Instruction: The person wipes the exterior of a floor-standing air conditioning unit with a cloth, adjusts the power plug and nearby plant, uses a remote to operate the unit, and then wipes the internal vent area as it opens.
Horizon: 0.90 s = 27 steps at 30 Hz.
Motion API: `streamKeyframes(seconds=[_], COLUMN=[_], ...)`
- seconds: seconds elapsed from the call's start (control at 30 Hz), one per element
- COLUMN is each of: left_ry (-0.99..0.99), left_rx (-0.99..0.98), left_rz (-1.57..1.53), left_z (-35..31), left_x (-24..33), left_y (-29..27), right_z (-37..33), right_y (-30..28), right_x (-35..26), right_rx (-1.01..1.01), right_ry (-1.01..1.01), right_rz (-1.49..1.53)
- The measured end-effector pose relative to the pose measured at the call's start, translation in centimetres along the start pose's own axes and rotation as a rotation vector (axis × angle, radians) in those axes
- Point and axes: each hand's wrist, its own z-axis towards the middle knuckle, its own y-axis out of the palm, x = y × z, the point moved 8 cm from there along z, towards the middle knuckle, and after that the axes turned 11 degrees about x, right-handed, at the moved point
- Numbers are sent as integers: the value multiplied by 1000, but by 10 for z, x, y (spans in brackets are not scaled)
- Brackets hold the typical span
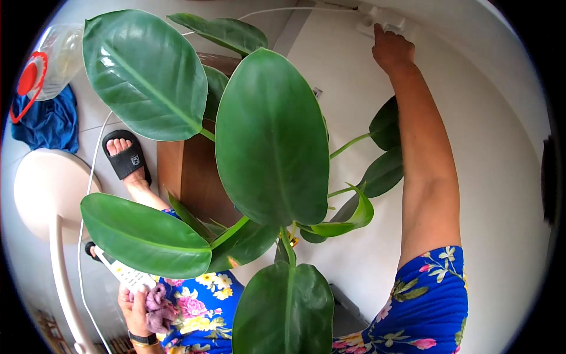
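Note:
My right arm reaches to the far right, where my right hand (394, 49) touches a small white wall fixture (386, 22) with its outstretched index finger. The other fingers are curled and hold nothing visible. At the lower left my left hand (134, 310) is closed on a flat white remote control (127, 272) and a crumpled purple cloth (159, 310). A potted plant's broad green leaves (272, 138) fill the middle, between my hands. They hide much of what lies beneath.
A brown wooden piece of furniture (200, 174) shows behind the leaves. On the left are a lamp with a round pale base (44, 183), a white cable (94, 162), a blue cloth (50, 121) and a clear plastic bottle (62, 56) with a red cap. A foot in a black slipper (127, 158) rests on the tiles.

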Motion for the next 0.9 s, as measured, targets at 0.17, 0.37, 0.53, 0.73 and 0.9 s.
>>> streamKeyframes(seconds=[0.17, 0.37, 0.53, 0.73, 0.9], left_ry=[-5, -1, -50, -17, -60], left_rx=[21, 38, 24, -23, 16], left_rz=[1, -15, -21, 13, -26], left_z=[0, 1, -1, -4, -21], left_x=[0, -1, 7, 2, 28], left_y=[-4, -6, -1, -9, 7], right_z=[7, 4, -20, -29, 8], right_y=[-3, 2, -4, -47, -70], right_x=[-5, -7, -9, -31, -49], right_rx=[-34, -94, -49, 79, 154], right_ry=[-19, 37, 9, -87, -136], right_rz=[-54, 20, 132, 354, 438])
